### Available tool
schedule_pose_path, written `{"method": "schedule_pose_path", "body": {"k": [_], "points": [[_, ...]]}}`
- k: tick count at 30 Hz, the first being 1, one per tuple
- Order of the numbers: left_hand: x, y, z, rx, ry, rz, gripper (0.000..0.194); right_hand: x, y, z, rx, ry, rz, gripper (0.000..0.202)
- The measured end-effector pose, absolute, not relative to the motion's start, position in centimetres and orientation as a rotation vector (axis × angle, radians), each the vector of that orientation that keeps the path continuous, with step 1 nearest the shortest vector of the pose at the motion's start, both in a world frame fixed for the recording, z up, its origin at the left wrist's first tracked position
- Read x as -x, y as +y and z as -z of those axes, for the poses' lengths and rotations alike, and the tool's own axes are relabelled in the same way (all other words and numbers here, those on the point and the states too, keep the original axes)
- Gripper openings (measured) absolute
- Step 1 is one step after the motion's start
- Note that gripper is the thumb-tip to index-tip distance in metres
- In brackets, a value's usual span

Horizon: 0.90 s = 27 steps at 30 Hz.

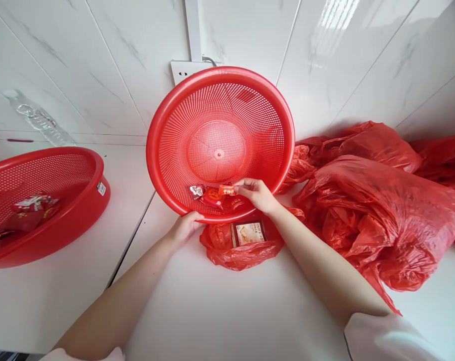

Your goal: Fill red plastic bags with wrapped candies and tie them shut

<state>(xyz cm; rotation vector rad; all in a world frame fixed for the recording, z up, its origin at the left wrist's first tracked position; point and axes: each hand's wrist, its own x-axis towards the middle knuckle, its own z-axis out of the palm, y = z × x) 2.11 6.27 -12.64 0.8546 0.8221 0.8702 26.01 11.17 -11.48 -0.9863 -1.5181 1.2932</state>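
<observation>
Currently pinched: a small orange packet [226, 190] in the tilted red basket [153, 145]

The packet is just inside the basket's lower rim, pinched between the thumb and fingertips of the right hand [259, 194]. It bears pale characters too small to read. Beside it lie a glossy red packet [212, 197] with gold print and a dark packet [196, 191] with white lettering, neither legible.

The left hand [186, 226] clasps the lower left rim, apparently steadying the tilt, over the desk [205, 311] near its back edge. Just below the rim, an open red bag [222, 253] holds a cream-labelled pack [250, 233]; its dark characters look Japanese, but I cannot make out a brand.

Toward the desk's left edge, a second basket [80, 215] holds mixed packets [26, 218] and carries a small white sticker [100, 188], unreadable. Bulging red bags [393, 200] crowd the right side, while a clear bottle [43, 123] is by the back left corner.
</observation>
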Motion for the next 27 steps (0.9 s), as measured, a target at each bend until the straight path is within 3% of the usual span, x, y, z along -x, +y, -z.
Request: {"method": "schedule_pose_path", "body": {"k": [9,22,27], "points": [[-1.8,6.6,13.3,-0.844,0.784,-0.864,0.037,-26.6,11.0,10.8,0.664,-1.116,-1.712,0.017],[-2.0,6.6,13.2,-0.847,0.781,-0.865,0.040,-26.9,11.1,11.7,0.589,-1.372,-1.687,0.020],[-2.0,6.8,13.1,-0.835,0.744,-0.838,0.040,-26.9,9.8,8.9,0.648,-1.900,-1.698,0.023]]}}
